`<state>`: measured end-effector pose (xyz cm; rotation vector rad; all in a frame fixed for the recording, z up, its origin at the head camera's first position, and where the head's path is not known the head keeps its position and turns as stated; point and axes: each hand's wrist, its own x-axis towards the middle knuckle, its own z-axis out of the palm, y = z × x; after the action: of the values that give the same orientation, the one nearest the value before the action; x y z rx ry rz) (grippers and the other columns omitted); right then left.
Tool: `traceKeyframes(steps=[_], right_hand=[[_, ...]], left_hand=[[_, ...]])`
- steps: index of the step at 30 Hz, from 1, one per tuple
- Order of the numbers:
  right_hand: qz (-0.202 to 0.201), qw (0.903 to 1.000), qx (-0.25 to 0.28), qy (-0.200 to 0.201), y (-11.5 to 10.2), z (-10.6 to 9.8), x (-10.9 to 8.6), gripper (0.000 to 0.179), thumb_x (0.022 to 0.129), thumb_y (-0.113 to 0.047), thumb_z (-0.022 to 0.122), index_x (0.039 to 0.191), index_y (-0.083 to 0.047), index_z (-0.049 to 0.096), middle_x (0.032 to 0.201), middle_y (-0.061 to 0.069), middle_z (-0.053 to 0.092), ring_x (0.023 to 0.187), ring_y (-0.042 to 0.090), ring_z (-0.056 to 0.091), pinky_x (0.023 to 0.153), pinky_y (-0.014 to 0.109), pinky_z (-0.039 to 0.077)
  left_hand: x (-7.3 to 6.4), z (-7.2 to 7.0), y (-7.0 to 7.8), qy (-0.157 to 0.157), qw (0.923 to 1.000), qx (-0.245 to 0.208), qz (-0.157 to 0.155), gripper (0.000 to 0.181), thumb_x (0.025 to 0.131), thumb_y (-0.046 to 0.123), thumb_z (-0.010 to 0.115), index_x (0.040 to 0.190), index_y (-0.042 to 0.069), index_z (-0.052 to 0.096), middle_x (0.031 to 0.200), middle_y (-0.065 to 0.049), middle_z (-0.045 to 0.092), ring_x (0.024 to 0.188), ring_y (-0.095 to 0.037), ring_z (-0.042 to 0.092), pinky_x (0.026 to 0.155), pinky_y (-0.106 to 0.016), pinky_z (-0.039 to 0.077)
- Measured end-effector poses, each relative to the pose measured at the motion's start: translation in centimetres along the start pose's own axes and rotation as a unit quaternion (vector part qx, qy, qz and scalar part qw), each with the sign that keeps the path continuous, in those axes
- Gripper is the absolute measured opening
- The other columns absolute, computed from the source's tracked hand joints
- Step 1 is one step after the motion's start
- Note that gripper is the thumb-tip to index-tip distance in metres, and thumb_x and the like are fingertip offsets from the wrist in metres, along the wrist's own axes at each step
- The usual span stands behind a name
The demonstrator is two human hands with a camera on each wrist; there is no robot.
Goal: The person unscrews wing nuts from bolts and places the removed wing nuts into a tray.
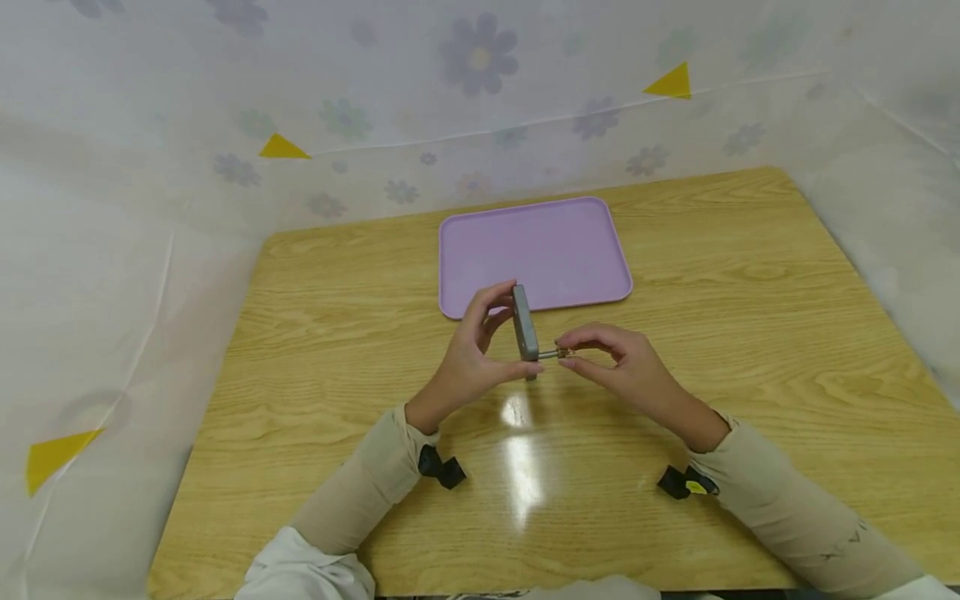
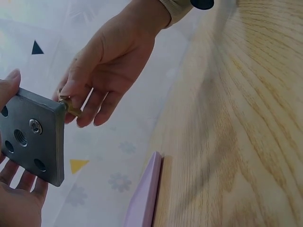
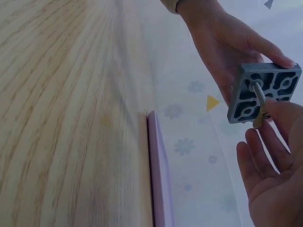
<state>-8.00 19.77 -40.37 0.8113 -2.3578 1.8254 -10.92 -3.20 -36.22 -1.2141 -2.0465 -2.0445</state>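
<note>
My left hand [image 1: 474, 354] holds a grey square plate [image 2: 35, 137] upright by its edges, thumb on one edge and fingers on the opposite one. The plate's smooth face has several holes and a bolt head [image 2: 35, 126] seated in one of them. Out of the ribbed back face sticks the threaded bolt [image 3: 259, 93]. A brass wing nut [image 3: 260, 117] sits at the bolt's outer part, and my right hand [image 1: 628, 360] pinches it between thumb and index finger. The right hand's other fingers are spread loosely below the wing nut in the right wrist view.
A purple tray [image 1: 536, 250] lies on the wooden table [image 1: 750, 333] just beyond the hands. Flower-patterned white cloth [image 1: 480, 125] hangs around the table, with yellow triangles [image 1: 670, 82] on it. Black straps [image 1: 442, 468] hang at both sleeves.
</note>
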Motion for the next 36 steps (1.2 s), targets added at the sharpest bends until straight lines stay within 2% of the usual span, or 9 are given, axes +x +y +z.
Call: traceKeyframes(steps=[3, 6, 9, 11, 15, 18, 28, 32, 36], right_hand=[[0.039, 0.9991, -0.013, 0.002, 0.12, -0.23, -0.31, 0.024, 0.088, -0.008, 0.064, 0.112, -0.007, 0.062, 0.11, 0.004, 0.064, 0.102, 0.014, 0.059, 0.09, 0.026, 0.049], [0.081, 0.9967, -0.002, 0.001, 0.15, -0.47, -0.51, 0.02, 0.096, -0.014, 0.052, 0.108, -0.002, 0.063, 0.102, 0.005, 0.066, 0.095, 0.016, 0.062, 0.085, 0.026, 0.052], [0.109, 0.9924, 0.053, -0.02, 0.09, -0.59, -0.47, 0.033, 0.102, -0.018, 0.04, 0.101, 0.006, 0.063, 0.093, 0.013, 0.067, 0.085, 0.024, 0.065, 0.076, 0.033, 0.056], [0.126, 0.9861, 0.1, -0.042, -0.05, -0.57, -0.34, 0.04, 0.103, -0.019, 0.036, 0.099, 0.012, 0.061, 0.091, 0.02, 0.065, 0.081, 0.03, 0.065, 0.074, 0.04, 0.056], [0.171, 0.9726, 0.144, -0.061, -0.36, -0.34, -0.13, 0.044, 0.102, -0.023, 0.038, 0.1, 0.015, 0.059, 0.091, 0.026, 0.064, 0.081, 0.032, 0.065, 0.073, 0.044, 0.056], [0.19, 0.968, 0.152, -0.061, -0.48, -0.09, 0.0, 0.043, 0.101, -0.024, 0.043, 0.103, 0.016, 0.058, 0.092, 0.025, 0.064, 0.082, 0.032, 0.065, 0.074, 0.042, 0.056], [0.189, 0.965, 0.173, -0.054, -0.45, 0.19, 0.13, 0.033, 0.097, -0.016, 0.052, 0.108, 0.015, 0.055, 0.099, 0.033, 0.059, 0.088, 0.029, 0.064, 0.077, 0.042, 0.055], [0.178, 0.969, 0.165, -0.045, -0.38, 0.11, 0.15, 0.028, 0.094, -0.013, 0.057, 0.108, 0.01, 0.057, 0.1, 0.026, 0.062, 0.09, 0.034, 0.063, 0.079, 0.042, 0.055], [0.164, 0.9806, 0.104, -0.027, -0.34, 0.01, 0.06, 0.022, 0.09, -0.017, 0.063, 0.105, -0.001, 0.064, 0.104, 0.014, 0.064, 0.095, 0.027, 0.063, 0.082, 0.037, 0.054]], left_hand=[[-0.08, -0.02, -0.02, 0.003, 1.0, -0.002, -0.003, 0.095, 0.059, -0.019, 0.078, 0.138, -0.008, 0.026, 0.132, -0.025, 0.033, 0.117, -0.028, 0.038, 0.104, -0.048, 0.035], [-0.23, -0.07, -0.02, 0.007, 0.9999, -0.004, -0.009, 0.096, 0.058, -0.02, 0.078, 0.139, -0.007, 0.026, 0.132, -0.024, 0.033, 0.117, -0.027, 0.038, 0.104, -0.048, 0.034], [-0.35, -0.11, 0.0, 0.009, 0.9999, -0.002, -0.013, 0.096, 0.058, -0.02, 0.078, 0.138, -0.008, 0.026, 0.131, -0.026, 0.034, 0.116, -0.028, 0.038, 0.104, -0.048, 0.034], [-0.34, -0.1, 0.05, 0.009, 0.9999, -0.001, -0.012, 0.096, 0.058, -0.02, 0.078, 0.138, -0.01, 0.026, 0.129, -0.028, 0.034, 0.116, -0.029, 0.038, 0.104, -0.049, 0.034], [-0.32, -0.03, 0.2, 0.007, 0.9999, 0.002, -0.012, 0.095, 0.059, -0.019, 0.078, 0.138, -0.01, 0.026, 0.129, -0.027, 0.034, 0.116, -0.03, 0.038, 0.105, -0.048, 0.034], [-0.3, 0.05, 0.29, 0.007, 0.9999, 0.003, -0.011, 0.095, 0.059, -0.019, 0.078, 0.138, -0.009, 0.026, 0.13, -0.027, 0.034, 0.116, -0.029, 0.038, 0.105, -0.048, 0.034], [-0.33, 0.21, 0.33, 0.006, 0.9999, 0.001, -0.011, 0.094, 0.06, -0.02, 0.078, 0.138, -0.009, 0.026, 0.131, -0.027, 0.033, 0.116, -0.027, 0.038, 0.105, -0.047, 0.034], [-0.35, 0.23, 0.34, 0.006, 0.9999, 0.001, -0.016, 0.094, 0.06, -0.019, 0.078, 0.138, -0.008, 0.026, 0.131, -0.026, 0.033, 0.117, -0.027, 0.038, 0.105, -0.047, 0.034], [-0.39, 0.26, 0.37, 0.003, 0.9998, -0.001, -0.018, 0.095, 0.06, -0.019, 0.078, 0.139, -0.007, 0.026, 0.131, -0.028, 0.032, 0.117, -0.026, 0.038, 0.105, -0.047, 0.034]])
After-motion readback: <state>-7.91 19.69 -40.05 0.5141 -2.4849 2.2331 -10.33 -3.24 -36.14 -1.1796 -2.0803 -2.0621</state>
